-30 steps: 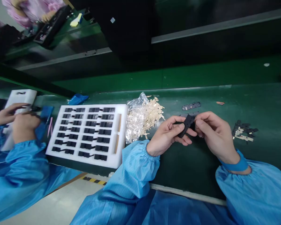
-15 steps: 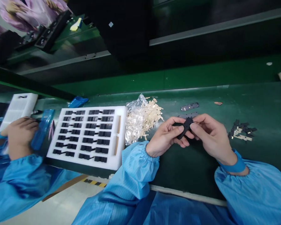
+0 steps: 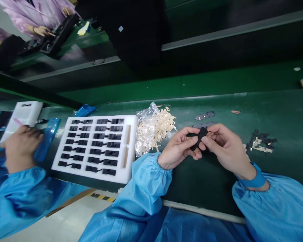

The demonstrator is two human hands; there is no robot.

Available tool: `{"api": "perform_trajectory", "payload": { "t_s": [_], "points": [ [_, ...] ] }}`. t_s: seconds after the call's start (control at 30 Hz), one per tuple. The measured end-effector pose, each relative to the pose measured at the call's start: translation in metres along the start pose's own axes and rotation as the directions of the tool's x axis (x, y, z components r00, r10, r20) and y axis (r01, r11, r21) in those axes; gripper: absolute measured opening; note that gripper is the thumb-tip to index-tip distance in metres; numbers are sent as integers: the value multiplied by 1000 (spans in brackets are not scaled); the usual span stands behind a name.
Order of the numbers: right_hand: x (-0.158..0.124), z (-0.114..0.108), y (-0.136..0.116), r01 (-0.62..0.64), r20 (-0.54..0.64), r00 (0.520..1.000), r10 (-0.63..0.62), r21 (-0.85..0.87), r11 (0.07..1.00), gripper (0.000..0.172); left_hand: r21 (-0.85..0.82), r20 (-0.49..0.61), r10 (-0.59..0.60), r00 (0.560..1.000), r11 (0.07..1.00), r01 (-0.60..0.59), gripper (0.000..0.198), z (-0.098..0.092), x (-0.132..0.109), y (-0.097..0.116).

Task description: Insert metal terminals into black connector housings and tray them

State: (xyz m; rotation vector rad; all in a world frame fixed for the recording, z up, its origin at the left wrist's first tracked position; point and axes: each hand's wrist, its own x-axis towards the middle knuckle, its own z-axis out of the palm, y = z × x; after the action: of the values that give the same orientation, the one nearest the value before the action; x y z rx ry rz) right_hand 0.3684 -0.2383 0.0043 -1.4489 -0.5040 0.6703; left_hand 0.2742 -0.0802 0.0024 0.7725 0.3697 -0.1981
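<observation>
A small black plastic part (image 3: 198, 138) is held between my two hands above the green bench. My left hand (image 3: 179, 145) is closed round its left side, thumb on top. From the right, my right hand (image 3: 223, 145) pinches the same part between thumb and fingers. Just beyond my fingers lie a flat dark perforated plate (image 3: 204, 115) and a second grey plate (image 3: 203, 124), partly hidden by my hands. To my right is a small heap of black and cream pieces (image 3: 261, 141).
A clear plastic bag (image 3: 145, 134) lies beside a pile of cream pieces (image 3: 164, 123). Left of it, a white foam tray (image 3: 131, 148) holds rows of black parts. A co-worker's hand (image 3: 21, 146) is near a blue plastic strip (image 3: 47, 139). Another person in pink sits across.
My right thumb has shifted inward and down along the black part. The co-worker's hand on the left has moved slightly left. The view has shifted a little.
</observation>
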Motion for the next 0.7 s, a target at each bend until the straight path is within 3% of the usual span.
{"api": "perform_trajectory", "payload": {
  "t_s": [0.13, 0.37, 0.7],
  "points": [
    [1, -4, -1, 22, -5, 1000, -22, -45, 999, 16, -58, 11, -15, 1000, 998, 16, 37, -1, 1, 2],
    [4, -8, -4, 83, -195, 975, -104, -112, 990, 12, -114, -10, -81, 997, 990, 79, 34, -1, 1, 4],
    [4, -7, -4, 75, -185, 978, -97, -125, 989, 12, -76, -20, -98, 995, 992, 96, 35, -1, 0, 2]
  ]
}}
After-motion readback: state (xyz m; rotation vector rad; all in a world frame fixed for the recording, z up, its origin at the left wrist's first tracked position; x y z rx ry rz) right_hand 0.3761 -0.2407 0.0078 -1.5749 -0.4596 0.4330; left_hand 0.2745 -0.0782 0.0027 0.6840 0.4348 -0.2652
